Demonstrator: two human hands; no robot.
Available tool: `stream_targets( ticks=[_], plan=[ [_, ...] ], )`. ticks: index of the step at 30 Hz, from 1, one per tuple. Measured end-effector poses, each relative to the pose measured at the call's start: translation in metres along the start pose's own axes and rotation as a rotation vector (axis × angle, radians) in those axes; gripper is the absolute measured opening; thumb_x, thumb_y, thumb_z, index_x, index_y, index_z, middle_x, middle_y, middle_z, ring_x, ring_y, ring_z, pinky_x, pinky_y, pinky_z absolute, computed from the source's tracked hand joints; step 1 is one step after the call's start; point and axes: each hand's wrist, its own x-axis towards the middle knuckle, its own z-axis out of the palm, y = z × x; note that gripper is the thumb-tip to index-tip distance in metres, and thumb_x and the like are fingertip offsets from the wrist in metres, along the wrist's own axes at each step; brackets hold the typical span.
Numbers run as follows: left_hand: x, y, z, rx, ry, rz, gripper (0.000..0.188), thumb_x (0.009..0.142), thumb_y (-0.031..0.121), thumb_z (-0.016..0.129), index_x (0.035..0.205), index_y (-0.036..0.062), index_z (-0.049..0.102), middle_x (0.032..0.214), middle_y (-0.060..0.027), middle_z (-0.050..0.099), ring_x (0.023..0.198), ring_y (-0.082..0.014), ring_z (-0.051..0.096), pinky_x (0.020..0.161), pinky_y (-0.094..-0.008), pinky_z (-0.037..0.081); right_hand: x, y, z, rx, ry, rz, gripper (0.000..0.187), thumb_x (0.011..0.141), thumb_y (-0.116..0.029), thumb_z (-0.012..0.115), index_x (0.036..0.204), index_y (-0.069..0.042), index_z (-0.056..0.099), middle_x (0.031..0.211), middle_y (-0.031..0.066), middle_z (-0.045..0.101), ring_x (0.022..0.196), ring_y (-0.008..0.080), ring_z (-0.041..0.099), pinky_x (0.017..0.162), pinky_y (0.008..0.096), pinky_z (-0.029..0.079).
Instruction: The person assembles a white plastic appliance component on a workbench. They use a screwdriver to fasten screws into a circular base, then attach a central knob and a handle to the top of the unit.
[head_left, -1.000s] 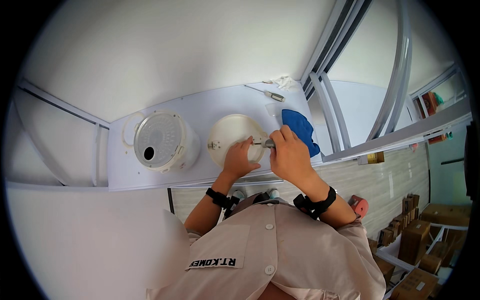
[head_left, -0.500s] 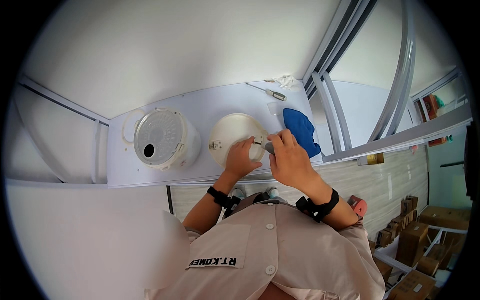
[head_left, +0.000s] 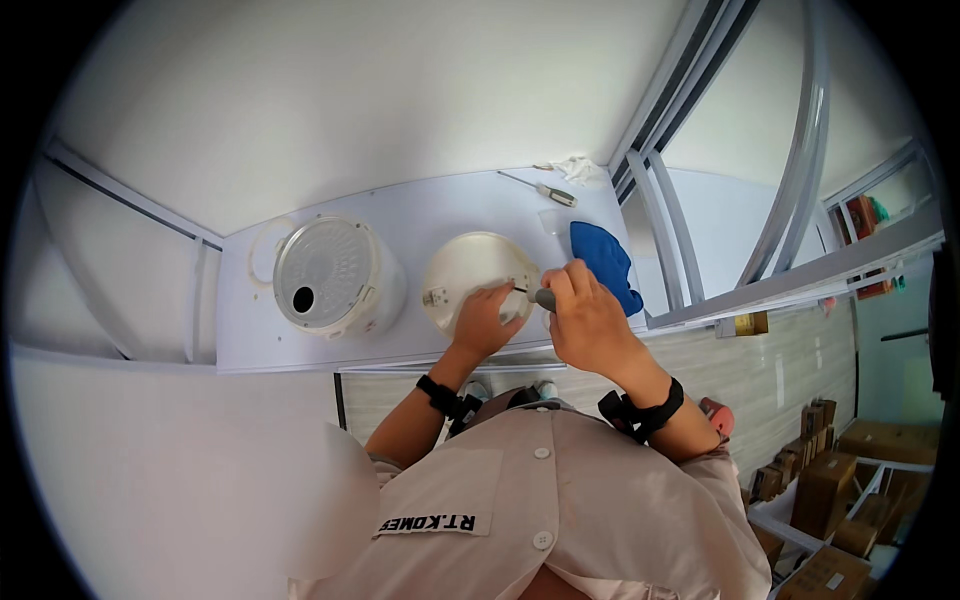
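Observation:
A round off-white dish-shaped cover (head_left: 470,252) lies on the white bench in front of me, with small metal fittings at its left and right sides. On its near right part rests my left hand (head_left: 482,320), fingers stretched and thumb apart. My right hand (head_left: 590,322) is closed round the grey handle of a screwdriver (head_left: 544,299). The dark shaft points left to the fitting on the cover's right side, close to my left fingertips. Whether the tip sits in a screw is too small to tell.
A white rice-cooker-like appliance (head_left: 385,285) with a perforated metal top stands at left. A second screwdriver (head_left: 555,194), a crumpled white tissue (head_left: 577,169) and a blue cloth (head_left: 603,265) lie at right. Metal frame bars (head_left: 668,230) rise beside the bench; cardboard boxes (head_left: 825,490) stand lower right.
My right hand has shifted slightly right and toward me with the screwdriver, showing more of its handle. The left hand stays on the cover. The whole view has shifted slightly.

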Motion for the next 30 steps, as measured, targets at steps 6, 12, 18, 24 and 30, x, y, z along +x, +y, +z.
stream_targets(
  ticks=[6, 12, 18, 24, 30],
  plan=[
    [0.000, -0.005, 0.003, 0.014, 0.010, 0.012, 0.061, 0.076, 0.018, 0.078, 0.133, -0.0012, 0.066, 0.118, -0.0217, 0.074, 0.108, -0.0401, 0.068, 0.101, -0.0502, 0.051, -0.004, -0.008, 0.007, -0.169, -0.383, 0.406, 0.039, 0.088, -0.020, 0.078, 0.115, -0.004, 0.054, 0.101, 0.0167, 0.057, 0.078, 0.0336, 0.067, 0.056, 0.0395, 0.052],
    [-0.003, -0.013, 0.009, 0.059, -0.018, 0.021, 0.065, 0.072, 0.009, 0.076, 0.136, 0.0008, 0.065, 0.120, -0.0223, 0.073, 0.109, -0.0397, 0.067, 0.102, -0.0484, 0.051, -0.005, -0.004, 0.000, -0.031, -0.088, 0.179, 0.037, 0.090, -0.019, 0.076, 0.115, -0.005, 0.052, 0.092, 0.0159, 0.061, 0.072, 0.0337, 0.068, 0.053, 0.0402, 0.052],
    [-0.002, -0.011, 0.006, 0.064, -0.028, -0.001, 0.067, 0.070, 0.007, 0.077, 0.136, 0.0015, 0.065, 0.111, -0.0211, 0.073, 0.104, -0.0393, 0.067, 0.096, -0.0482, 0.052, -0.009, 0.002, 0.012, -0.184, -0.201, 0.360, 0.037, 0.090, -0.020, 0.076, 0.114, -0.005, 0.054, 0.090, 0.0150, 0.062, 0.070, 0.0334, 0.068, 0.053, 0.0399, 0.052],
    [0.000, -0.009, 0.005, 0.063, -0.019, 0.002, 0.067, 0.070, 0.006, 0.076, 0.136, 0.0029, 0.066, 0.102, -0.0201, 0.073, 0.098, -0.0390, 0.067, 0.091, -0.0484, 0.054, -0.004, 0.004, 0.005, -0.217, -0.160, 0.288, 0.038, 0.092, -0.027, 0.075, 0.118, -0.005, 0.057, 0.081, 0.0124, 0.062, 0.060, 0.0320, 0.066, 0.048, 0.0389, 0.050],
    [0.000, -0.009, 0.005, 0.061, -0.005, -0.001, 0.067, 0.070, 0.007, 0.076, 0.136, 0.0030, 0.066, 0.103, -0.0190, 0.073, 0.097, -0.0384, 0.067, 0.091, -0.0477, 0.054, -0.003, 0.006, 0.008, -0.090, -0.173, 0.194, 0.039, 0.094, -0.029, 0.073, 0.121, -0.005, 0.058, 0.085, 0.0134, 0.062, 0.066, 0.0324, 0.067, 0.051, 0.0394, 0.051]
  ],
)
